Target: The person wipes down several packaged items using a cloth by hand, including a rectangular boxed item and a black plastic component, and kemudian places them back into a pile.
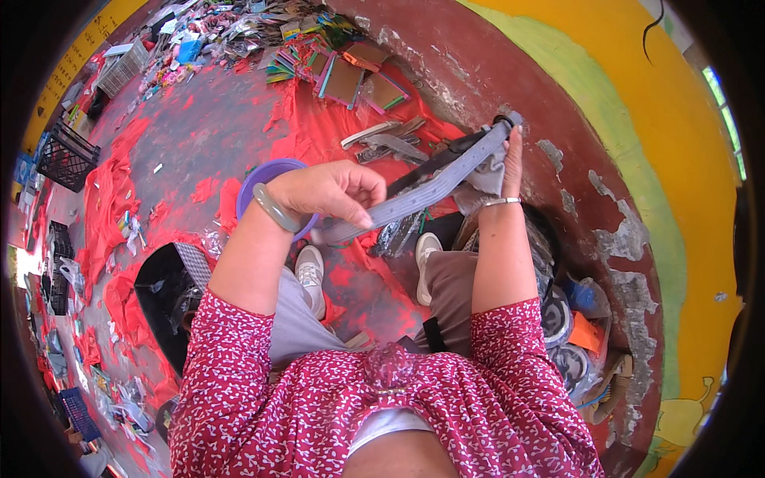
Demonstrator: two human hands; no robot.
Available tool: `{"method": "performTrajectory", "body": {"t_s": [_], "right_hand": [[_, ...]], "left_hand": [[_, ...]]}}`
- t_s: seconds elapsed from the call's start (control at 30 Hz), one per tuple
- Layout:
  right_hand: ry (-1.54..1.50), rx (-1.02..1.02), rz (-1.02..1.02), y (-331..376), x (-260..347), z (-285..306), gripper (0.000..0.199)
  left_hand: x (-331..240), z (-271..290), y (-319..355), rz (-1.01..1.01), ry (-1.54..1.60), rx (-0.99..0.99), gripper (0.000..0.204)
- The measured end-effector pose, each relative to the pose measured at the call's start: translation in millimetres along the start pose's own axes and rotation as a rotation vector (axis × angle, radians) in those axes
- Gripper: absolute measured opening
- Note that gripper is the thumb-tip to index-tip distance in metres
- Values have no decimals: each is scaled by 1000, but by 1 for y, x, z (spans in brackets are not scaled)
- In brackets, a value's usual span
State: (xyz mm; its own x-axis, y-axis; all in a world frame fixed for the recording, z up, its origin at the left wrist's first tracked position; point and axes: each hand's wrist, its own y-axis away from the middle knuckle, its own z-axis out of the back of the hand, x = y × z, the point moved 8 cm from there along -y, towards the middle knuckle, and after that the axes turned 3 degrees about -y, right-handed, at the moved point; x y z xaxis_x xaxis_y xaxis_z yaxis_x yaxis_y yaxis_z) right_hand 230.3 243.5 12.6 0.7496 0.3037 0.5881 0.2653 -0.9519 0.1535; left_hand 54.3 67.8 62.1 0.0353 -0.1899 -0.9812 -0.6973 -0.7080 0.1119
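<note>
A long grey strap (434,188) with small dark marks stretches between my hands, with a dark ring-like fitting near its upper right end. My right hand (512,163) is closed around that end, along with a bunched grey cloth piece (488,174). My left hand (331,191) is curled at the lower left part, its thumb against the strap; whether the other fingers press on it is partly hidden. A loose tail of the strap hangs blurred below my left wrist. A black band (437,162) runs alongside. Beneath my left forearm stands a purple basin (249,191), partly covered.
Red sheeting (307,131) and scraps cover the floor. Grey strips (390,143) lie ahead, with coloured boards (343,80) and a heap beyond. A black container (163,283) sits at left, crates (68,155) farther off. Bagged items (570,334) stand by the peeling wall (629,239).
</note>
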Motion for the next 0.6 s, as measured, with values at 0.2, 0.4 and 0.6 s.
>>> {"method": "performTrajectory", "body": {"t_s": [0.2,0.4,0.6], "right_hand": [[-100,215,-63,41,0,-45,50],[314,342,-28,28,-42,-57,49],[88,158,-130,34,-31,-53,51]], "left_hand": [[56,35,-7,258,-554,-115,24],[6,30,-50,-47,-540,-485,21],[2,37,-40,-47,-423,-311,19]]}}
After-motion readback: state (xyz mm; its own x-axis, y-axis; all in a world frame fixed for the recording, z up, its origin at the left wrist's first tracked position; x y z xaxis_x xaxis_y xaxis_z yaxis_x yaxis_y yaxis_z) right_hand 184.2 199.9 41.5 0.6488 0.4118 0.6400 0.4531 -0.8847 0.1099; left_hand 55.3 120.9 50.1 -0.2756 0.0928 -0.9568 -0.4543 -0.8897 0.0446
